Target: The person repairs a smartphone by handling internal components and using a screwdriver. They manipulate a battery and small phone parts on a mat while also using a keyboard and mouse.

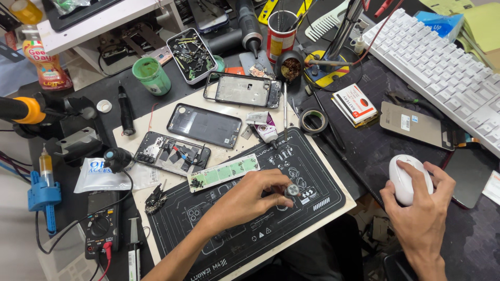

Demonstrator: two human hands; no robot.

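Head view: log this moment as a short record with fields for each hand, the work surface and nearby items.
left hand: the left hand pinches a small round silver part over the black repair mat
right hand: the right hand rests on a white mouse
on surface: opened phone, phone back, green-white screw strip
nearby: white keyboard, tape roll, multimeter

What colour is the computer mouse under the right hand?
White, seen clearly in the head view: the mouse under the right hand.

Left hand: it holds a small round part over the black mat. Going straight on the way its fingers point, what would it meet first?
Likely the white mouse under the right hand; the left hand with its round part points right along the black mat. Depth unclear.
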